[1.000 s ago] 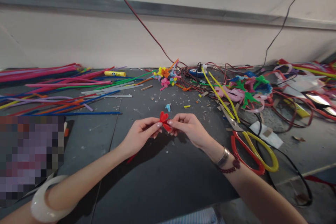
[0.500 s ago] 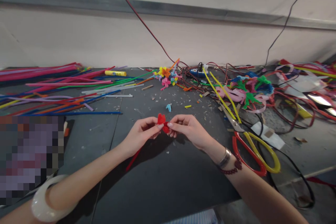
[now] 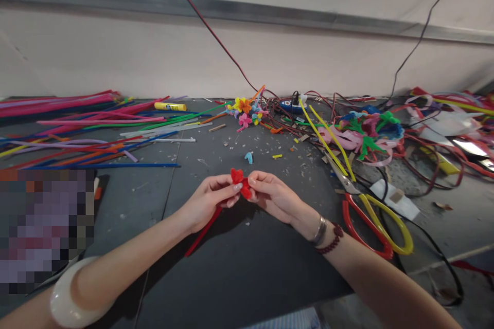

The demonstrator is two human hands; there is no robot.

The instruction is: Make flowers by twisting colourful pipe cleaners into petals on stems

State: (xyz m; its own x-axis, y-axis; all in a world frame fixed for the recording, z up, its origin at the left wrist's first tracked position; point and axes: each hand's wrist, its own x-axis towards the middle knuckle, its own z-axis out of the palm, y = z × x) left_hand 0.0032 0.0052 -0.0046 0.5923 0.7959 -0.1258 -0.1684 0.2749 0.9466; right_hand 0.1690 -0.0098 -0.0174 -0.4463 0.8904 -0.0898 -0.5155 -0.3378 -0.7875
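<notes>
Both my hands meet over the dark table, pinching a red pipe cleaner (image 3: pixel 240 181) bent into small loops like petals. My left hand (image 3: pixel 210 200) grips it from the left with thumb and fingers closed, and the straight red tail (image 3: pixel 201 234) runs down and left under that hand. My right hand (image 3: pixel 270 196) pinches the looped end from the right, fingers curled. A white bangle sits on my left forearm, and a metal band and a bead bracelet on my right wrist.
Long coloured pipe cleaners (image 3: pixel 88 131) lie spread at the left. Scissors with red and yellow handles (image 3: pixel 370 216) rest to the right. Small finished pipe-cleaner flowers (image 3: pixel 245 110), a yellow glue stick (image 3: pixel 170 106), cables and scraps crowd the back and right. A blurred patch covers the lower left.
My hands have turned the red piece slightly and my right wrist has dropped. More of the red tail shows below my left hand than before.
</notes>
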